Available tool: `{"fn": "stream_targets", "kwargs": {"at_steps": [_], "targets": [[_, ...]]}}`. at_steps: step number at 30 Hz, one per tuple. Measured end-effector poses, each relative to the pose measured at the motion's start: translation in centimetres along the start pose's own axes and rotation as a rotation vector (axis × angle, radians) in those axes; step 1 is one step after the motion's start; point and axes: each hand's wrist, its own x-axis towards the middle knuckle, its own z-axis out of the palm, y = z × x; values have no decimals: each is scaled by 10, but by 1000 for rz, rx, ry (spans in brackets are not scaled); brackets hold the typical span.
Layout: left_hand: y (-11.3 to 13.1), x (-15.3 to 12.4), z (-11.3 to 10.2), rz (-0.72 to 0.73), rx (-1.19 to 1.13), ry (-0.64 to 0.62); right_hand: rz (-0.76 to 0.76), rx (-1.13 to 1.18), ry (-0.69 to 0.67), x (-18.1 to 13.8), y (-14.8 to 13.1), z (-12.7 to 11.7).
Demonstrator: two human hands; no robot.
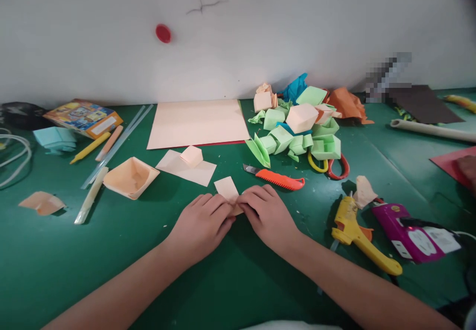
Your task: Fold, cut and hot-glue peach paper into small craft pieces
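Between my two hands is a small piece of peach paper (227, 187), partly folded, its upper flap standing up past my fingers. My left hand (205, 221) pinches it from the left, and my right hand (268, 216) grips its right side; the fingertips nearly meet and hide the lower part. Just beyond lies a flat peach sheet (178, 167) with a small folded paper piece (192, 156) on it. An open peach paper box (131, 177) sits to the left. An orange box cutter (280, 178), blade out, rests behind my right hand.
Folded green and peach paper pieces (293, 126) are heaped at the back, with scissors (329, 165) beside them. A yellow glue gun (357, 235) and a purple power box (412, 233) lie right. Crayons (90, 148), glue sticks (117, 146) and large peach sheets (199, 121) lie left and behind.
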Motion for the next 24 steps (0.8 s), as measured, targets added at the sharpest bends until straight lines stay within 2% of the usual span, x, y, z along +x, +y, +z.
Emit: {"fn": "stream_targets", "kwargs": {"at_steps": [4, 11, 18, 24], "targets": [[6, 2, -2, 80, 163, 49, -15, -13, -5, 1, 2, 0], [10, 4, -10, 106, 253, -52, -5, 18, -1, 2, 5, 1], [23, -2, -6, 87, 432, 43, -13, 102, -54, -1, 2, -6], [16, -3, -2, -3, 299, 90, -26, 82, -63, -4, -3, -8]]}}
